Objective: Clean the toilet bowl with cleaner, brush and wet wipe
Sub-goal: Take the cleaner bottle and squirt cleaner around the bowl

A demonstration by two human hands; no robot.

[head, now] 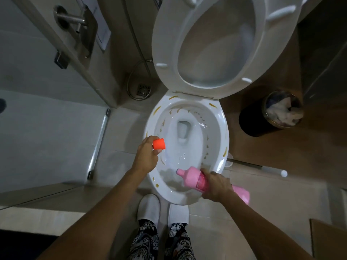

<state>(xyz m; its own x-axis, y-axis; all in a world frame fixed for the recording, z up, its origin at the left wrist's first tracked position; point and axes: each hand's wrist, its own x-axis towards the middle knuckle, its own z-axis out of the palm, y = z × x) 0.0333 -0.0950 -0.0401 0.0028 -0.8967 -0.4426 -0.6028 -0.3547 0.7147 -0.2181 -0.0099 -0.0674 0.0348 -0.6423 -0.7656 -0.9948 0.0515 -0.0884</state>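
Both forearms bare to the frame edge, no sleeves, watch or rings visible on left hand or right hand. Trousers: black with dense white ornamental print. Feet in plain white closed-toe slippers, matched pair.

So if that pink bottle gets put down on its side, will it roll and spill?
Probably both. The pink bottle looks round-bodied, so on its side it would likely roll. Its orange cap is off, held in the left hand, so cleaner could leak from the open neck. It seems plastic, gripped in the right hand alone, so likely fairly light and unlikely to break.
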